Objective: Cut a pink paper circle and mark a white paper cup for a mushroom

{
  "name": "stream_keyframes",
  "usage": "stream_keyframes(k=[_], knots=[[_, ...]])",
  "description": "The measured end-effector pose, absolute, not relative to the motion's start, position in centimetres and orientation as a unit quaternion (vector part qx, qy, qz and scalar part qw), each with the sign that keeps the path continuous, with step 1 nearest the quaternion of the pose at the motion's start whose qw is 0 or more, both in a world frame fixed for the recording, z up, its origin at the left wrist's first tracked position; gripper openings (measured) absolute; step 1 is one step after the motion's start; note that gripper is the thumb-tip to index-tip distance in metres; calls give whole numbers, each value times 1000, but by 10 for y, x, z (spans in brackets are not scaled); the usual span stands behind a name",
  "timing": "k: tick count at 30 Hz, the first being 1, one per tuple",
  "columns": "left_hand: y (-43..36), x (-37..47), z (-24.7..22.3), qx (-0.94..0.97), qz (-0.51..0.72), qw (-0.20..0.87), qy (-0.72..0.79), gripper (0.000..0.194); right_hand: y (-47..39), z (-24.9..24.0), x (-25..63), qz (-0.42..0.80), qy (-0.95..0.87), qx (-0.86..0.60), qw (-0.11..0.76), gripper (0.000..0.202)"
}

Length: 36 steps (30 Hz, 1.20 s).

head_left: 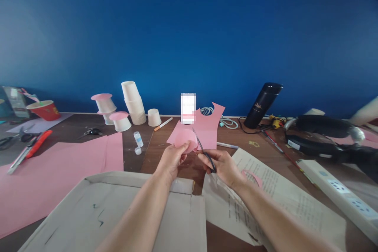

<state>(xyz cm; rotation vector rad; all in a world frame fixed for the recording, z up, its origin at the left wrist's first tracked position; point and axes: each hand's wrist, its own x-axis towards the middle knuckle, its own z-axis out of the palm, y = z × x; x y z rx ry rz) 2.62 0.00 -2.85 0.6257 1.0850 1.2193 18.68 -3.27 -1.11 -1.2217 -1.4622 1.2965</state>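
My left hand (177,155) pinches a roundish piece of pink paper (185,137), thumb on top. In my right hand (221,162) is a pair of scissors (203,147), its black handle round my fingers and its blades pointing up and away. The blades lie at the right edge of the pink piece; whether they touch it I cannot tell. Just behind lies a larger pink sheet (208,128) with curved cut-outs along its top. A thin pink offcut (253,177) rests on the printed pages (274,181) by my right wrist.
White paper cups (134,104), some topped with pink discs (119,115), stand at the back left. Large pink sheets (73,161) and a cardboard box (124,208) lie in front. To the right are a black flask (262,104), headphones (321,141) and a power strip (339,193).
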Motion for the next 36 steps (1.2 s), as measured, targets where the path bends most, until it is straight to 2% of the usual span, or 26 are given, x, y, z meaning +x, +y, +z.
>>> stream_keyframes(k=[14,22,30,36], knots=[[1,26,-30,293,536,618,494,46,-31,-17,187,541,-558,-478,409,42],[2,25,-33,300,542,629,470,45,-32,-9,186,546,-548,-486,406,36],[-1,27,-26,273,537,648,466,42,-34,-5,184,538,-556,-483,409,39],[-1,27,-24,268,535,652,467,41,-33,-10,186,524,-570,-484,407,31]])
